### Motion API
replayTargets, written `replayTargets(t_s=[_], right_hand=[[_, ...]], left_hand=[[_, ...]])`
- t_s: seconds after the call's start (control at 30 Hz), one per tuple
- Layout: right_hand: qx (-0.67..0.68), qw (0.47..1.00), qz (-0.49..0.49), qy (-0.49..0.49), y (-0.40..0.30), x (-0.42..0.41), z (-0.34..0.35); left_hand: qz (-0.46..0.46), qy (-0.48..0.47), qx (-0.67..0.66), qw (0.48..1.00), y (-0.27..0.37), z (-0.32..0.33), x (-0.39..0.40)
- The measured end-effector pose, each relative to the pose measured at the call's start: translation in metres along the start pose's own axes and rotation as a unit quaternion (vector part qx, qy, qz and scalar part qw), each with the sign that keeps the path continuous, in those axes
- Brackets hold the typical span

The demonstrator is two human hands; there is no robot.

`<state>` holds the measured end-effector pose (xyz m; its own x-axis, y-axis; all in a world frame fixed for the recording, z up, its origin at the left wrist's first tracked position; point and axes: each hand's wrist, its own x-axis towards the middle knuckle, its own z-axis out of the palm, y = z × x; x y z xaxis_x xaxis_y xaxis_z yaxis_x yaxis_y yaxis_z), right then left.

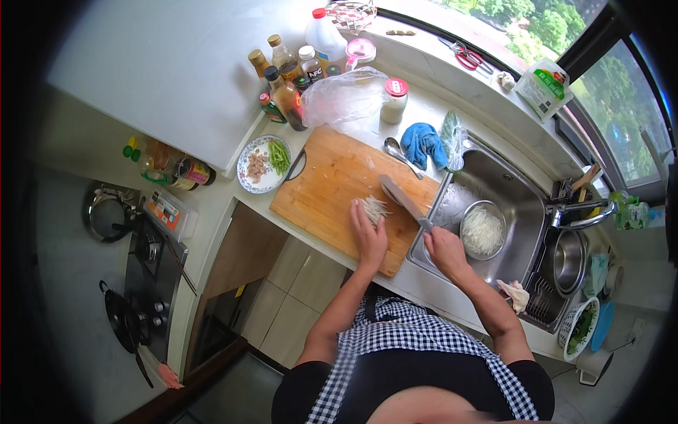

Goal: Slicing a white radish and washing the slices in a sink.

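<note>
On a wooden cutting board (323,180) lies a small heap of white vegetable shreds (374,209). The fingers of my left hand (367,236) rest over the heap's left side. My right hand (446,252) grips the handle of a kitchen knife (405,201), whose blade is over the board's right part, apart from the shreds. A metal bowl of white shreds (483,230) stands in the sink to the right. A patterned plate (244,180) beside the board's left end holds chopped green pieces (278,157) and small light brown pieces (257,166).
Behind the board are a plastic bag (344,100), sauce bottles (286,98), a red-lidded jar (394,102), a metal spoon (397,151) and a blue cloth (424,144). The steel sink (522,180) has a faucet (580,212). At far left is a stove (153,281) with a black pan (121,320).
</note>
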<state>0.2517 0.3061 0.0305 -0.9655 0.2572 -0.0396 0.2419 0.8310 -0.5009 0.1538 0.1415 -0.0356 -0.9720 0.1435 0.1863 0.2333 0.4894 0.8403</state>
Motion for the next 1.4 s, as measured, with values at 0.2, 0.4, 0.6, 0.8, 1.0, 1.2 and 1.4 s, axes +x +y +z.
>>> replayTargets(t_s=[0.2,0.4,0.6,0.8,1.0,1.2,1.4], right_hand=[[0.061,0.991,-0.110,-0.050,0.008,-0.020,0.000],[0.265,0.957,0.113,-0.045,0.068,-0.039,-0.029],[0.275,0.947,0.164,0.011,0.080,-0.060,-0.024],[0.065,0.995,0.035,0.073,0.064,-0.061,-0.019],[0.006,0.999,0.035,0.004,0.037,-0.070,-0.007],[0.254,0.954,0.100,-0.126,0.033,-0.034,-0.007],[0.556,0.773,0.241,-0.186,0.071,-0.024,0.016]], left_hand=[[0.002,0.048,-0.033,0.998,-0.004,0.012,-0.002],[0.043,0.033,0.090,0.994,-0.011,-0.007,0.026],[0.016,0.013,0.214,0.977,0.002,0.021,0.121],[-0.014,-0.021,0.299,0.954,-0.014,0.047,0.151],[0.065,0.007,0.156,0.986,0.000,0.000,0.094],[0.010,0.031,0.023,0.999,-0.010,-0.006,0.007],[0.014,0.087,0.064,0.994,-0.002,0.005,0.009]])
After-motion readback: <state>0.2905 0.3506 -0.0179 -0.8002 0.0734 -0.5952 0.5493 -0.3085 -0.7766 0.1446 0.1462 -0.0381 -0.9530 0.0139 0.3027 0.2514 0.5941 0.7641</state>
